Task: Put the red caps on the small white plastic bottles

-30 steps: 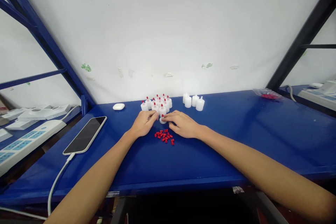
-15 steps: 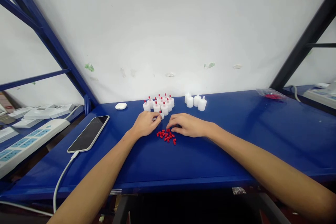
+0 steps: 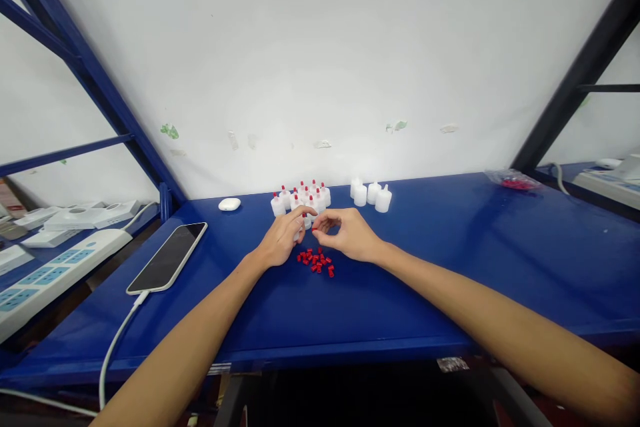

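Observation:
My left hand (image 3: pixel 281 239) is curled around a small white dropper bottle, mostly hidden by the fingers; its index finger stretches over toward my right hand. Between thumb and fingertips, my right hand (image 3: pixel 353 235) pinches a small red cap (image 3: pixel 315 229), close beside the left fingers. Just beyond the hands stands a cluster of white bottles (image 3: pixel 278 205) with red tips, the nearest ones partly covered by my left hand. A loose pile of red caps (image 3: pixel 319 260) lies on the blue table (image 3: pixel 360 313) below my hands.
Several white bottles without red tips (image 3: pixel 383 200) stand to the right near the wall. A clear bag (image 3: pixel 515 180) with red pieces lies at the far right. On the left are a white case (image 3: pixel 229 204), a phone (image 3: pixel 170 257) on a cable, and a power strip (image 3: pixel 60 273).
My right hand has risen from the red pile with a cap and moved toward the left hand. My left hand has turned, its index finger now extended over the bottles.

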A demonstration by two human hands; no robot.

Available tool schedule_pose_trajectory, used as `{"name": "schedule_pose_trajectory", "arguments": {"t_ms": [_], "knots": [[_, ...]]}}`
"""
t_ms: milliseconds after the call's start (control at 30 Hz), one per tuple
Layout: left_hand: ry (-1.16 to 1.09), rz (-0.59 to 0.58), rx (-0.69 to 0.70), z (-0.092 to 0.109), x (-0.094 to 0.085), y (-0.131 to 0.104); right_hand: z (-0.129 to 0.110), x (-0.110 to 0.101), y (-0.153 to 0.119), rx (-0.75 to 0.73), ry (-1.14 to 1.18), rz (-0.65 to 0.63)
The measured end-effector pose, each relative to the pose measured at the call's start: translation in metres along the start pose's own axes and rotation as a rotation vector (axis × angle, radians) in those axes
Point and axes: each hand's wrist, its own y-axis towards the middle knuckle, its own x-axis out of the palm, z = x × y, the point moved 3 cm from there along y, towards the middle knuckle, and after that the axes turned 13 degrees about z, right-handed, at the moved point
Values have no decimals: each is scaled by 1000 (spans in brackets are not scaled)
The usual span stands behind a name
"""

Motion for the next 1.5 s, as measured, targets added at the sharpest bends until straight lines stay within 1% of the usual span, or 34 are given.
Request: {"name": "schedule_pose_trajectory", "arguments": {"t_ms": [67,167,267,367,467,533,600,667,767,833,900,1000,1067,1100,1133,1233,1300,1400,1500], "knots": [[2,-2,21,4,3,0,-1,6,0,74,129,28],[10,5,40,6,7,1,-3,10,-1,117,203,32],[-43,35,24,5,9,2,-4,11,-1,100,224,55],[-94,64,1,4,10,3,-5,12,-1,72,236,43],[-151,65,-17,5,11,3,-6,13,-1,51,186,27],[-187,88,-26,5,11,4,-7,11,-2,26,124,38],[-211,143,-34,6,9,4,-9,9,-2,-39,33,67],[-227,213,-47,6,7,5,-12,7,-4,-162,-69,60],[-228,301,-81,5,4,5,-16,7,-8,-333,-193,-25],[-208,342,-103,3,2,6,-18,7,-9,-378,-260,-64],[-186,346,-110,2,3,5,-21,7,-10,-407,-320,-100],[-162,301,-95,2,5,5,-23,10,-11,-439,-390,-167],[-130,289,-86,2,5,4,-22,11,-11,-445,-418,-173],[-93,307,-87,2,4,5,-21,11,-11,-441,-429,-158],[-41,347,-91,1,1,5,-19,10,-10,-432,-440,-133],[150,525,-114,-6,-11,7,-11,7,-5,-368,-491,-61],[236,579,-127,-11,-18,8,-3,5,-2,-316,-537,-70],[288,541,-119,-17,-22,10,10,6,3,-263,-548,-168],[327,480,-70,-16,-19,10,19,8,5,-234,-528,-245]]}}
